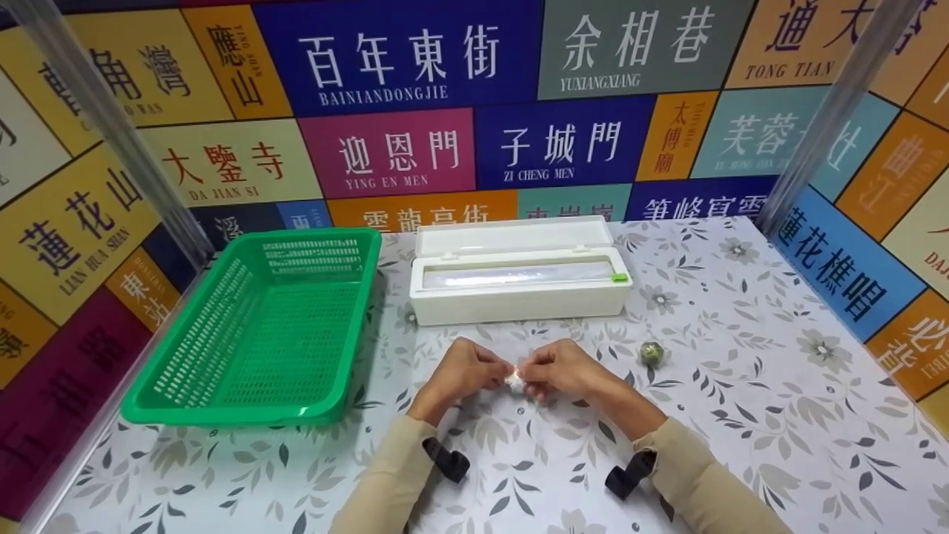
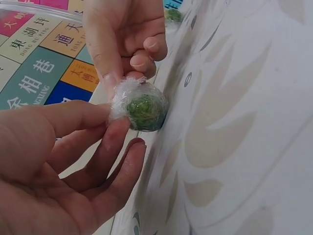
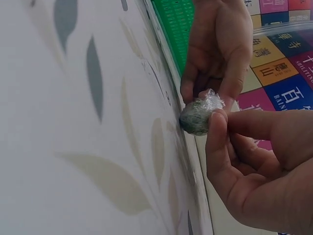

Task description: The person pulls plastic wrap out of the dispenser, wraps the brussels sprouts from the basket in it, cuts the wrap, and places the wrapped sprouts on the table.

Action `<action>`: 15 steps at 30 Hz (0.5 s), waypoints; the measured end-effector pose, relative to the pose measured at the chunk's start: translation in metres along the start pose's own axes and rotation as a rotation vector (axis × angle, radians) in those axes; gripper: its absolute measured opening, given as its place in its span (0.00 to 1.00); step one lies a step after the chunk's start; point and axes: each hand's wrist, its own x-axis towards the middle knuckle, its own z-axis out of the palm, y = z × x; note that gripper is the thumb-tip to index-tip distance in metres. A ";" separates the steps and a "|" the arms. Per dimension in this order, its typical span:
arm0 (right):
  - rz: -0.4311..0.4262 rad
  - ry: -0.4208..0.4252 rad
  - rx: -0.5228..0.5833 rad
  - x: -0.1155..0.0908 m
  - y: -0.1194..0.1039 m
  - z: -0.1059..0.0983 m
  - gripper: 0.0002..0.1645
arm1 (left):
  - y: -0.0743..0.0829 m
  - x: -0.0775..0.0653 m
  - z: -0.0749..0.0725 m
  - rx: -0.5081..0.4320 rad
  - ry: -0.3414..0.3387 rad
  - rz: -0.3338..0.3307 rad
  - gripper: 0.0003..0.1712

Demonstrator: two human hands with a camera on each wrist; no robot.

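A small round green ball is wrapped in clear cling film, its gathered film bunched at the top. From one side the left hand pinches this film between thumb and fingers. Opposite it, the right hand pinches the same bunch, as the right wrist view shows with the ball just below the fingertips. Both hands are close over the patterned tabletop, in front of the white box. To the right of the right hand lies a second green ball.
A white cling film dispenser stands behind the hands, its lid raised and a green slider at its right end. At the left is a green plastic basket. Printed panels border the floral tabletop.
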 end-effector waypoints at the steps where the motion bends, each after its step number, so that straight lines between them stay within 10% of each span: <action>1: -0.002 -0.006 -0.005 0.000 0.000 0.000 0.07 | 0.000 0.000 0.000 0.004 0.007 -0.007 0.06; 15: 0.003 0.053 0.049 0.000 0.004 0.001 0.12 | 0.001 -0.003 -0.001 0.005 0.022 -0.003 0.06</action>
